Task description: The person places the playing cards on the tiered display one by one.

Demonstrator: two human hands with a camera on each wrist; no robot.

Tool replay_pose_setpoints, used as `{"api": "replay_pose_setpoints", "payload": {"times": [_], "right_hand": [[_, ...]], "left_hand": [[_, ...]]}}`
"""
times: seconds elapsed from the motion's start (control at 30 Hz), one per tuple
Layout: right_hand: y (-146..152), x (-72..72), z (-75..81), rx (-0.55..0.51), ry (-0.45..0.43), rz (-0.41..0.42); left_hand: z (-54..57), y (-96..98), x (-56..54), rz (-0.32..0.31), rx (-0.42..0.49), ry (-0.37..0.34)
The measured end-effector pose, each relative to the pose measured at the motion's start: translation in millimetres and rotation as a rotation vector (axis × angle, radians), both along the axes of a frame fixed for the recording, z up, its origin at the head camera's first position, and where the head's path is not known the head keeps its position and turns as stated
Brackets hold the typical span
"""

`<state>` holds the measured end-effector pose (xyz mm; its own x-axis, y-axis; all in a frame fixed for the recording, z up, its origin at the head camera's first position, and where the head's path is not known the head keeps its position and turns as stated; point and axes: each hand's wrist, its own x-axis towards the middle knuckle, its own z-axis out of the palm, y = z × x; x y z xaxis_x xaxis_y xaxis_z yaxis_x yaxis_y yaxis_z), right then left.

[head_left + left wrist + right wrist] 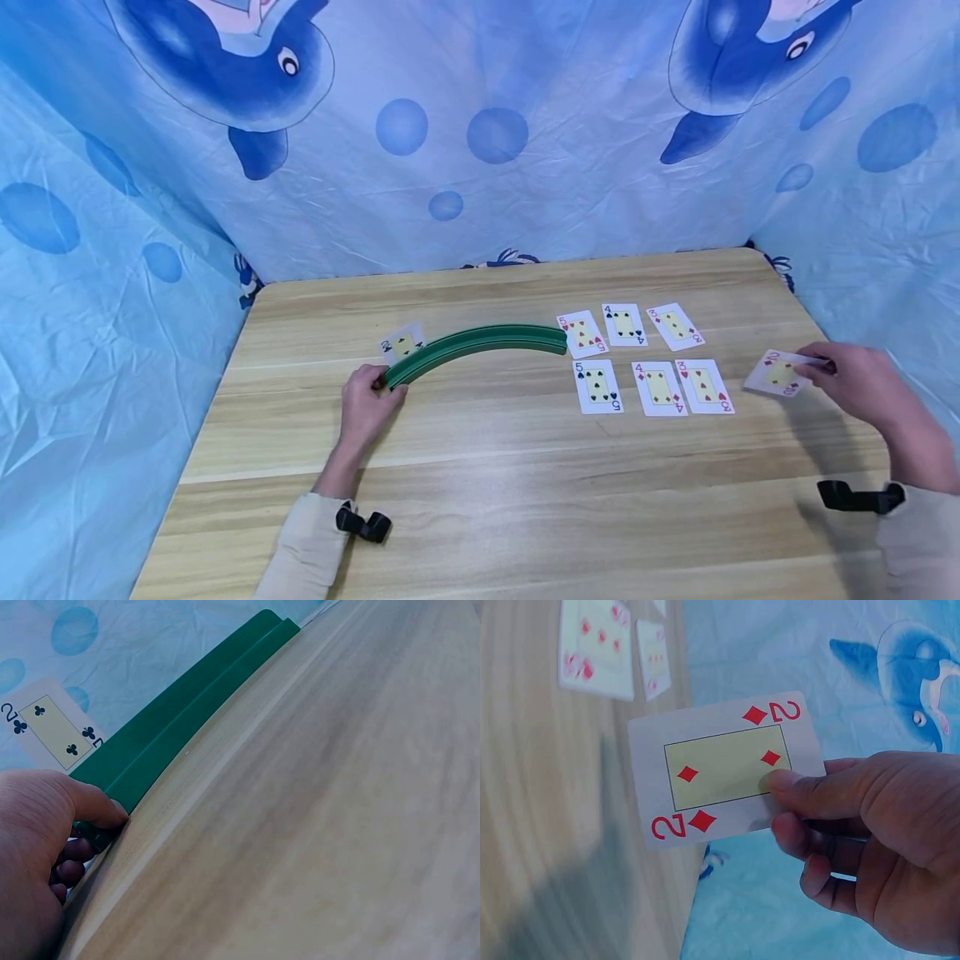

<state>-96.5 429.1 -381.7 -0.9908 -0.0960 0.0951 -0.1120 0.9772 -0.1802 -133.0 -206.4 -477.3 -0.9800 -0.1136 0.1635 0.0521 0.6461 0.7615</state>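
A curved green card holder (480, 337) lies on the table, and my left hand (367, 404) pinches its left end between thumb and fingers. The two of clubs (54, 726) stands tilted at that end of the holder; its lower edge is hidden. At the right, my right hand (855, 379) pinches the two of diamonds (724, 769) by one short edge, thumb on its face. Left of this card, the three of hearts (705, 386) and three of diamonds (675, 326) lie face up.
More face-up cards lie right of the holder: a five of hearts (581, 334) by its right end, a black four (624, 325), a five of spades (597, 387) and a four of diamonds (659, 388). A blue dolphin-print curtain (480, 233) encloses the wooden table (510, 500).
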Motion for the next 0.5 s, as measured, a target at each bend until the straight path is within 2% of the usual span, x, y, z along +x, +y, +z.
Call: {"api": "replay_pose_setpoints", "payload": {"times": [0.23,0.5], "right_hand": [[-28,-13.8,12.2,-0.067,0.078,0.033],[-66,-32.9,21.5,-0.145,0.112,0.107]], "left_hand": [[0.9,-0.6,0.0,-0.003,0.003,-0.021],[1.4,0.4,-0.3,-0.002,0.008,-0.034]]}}
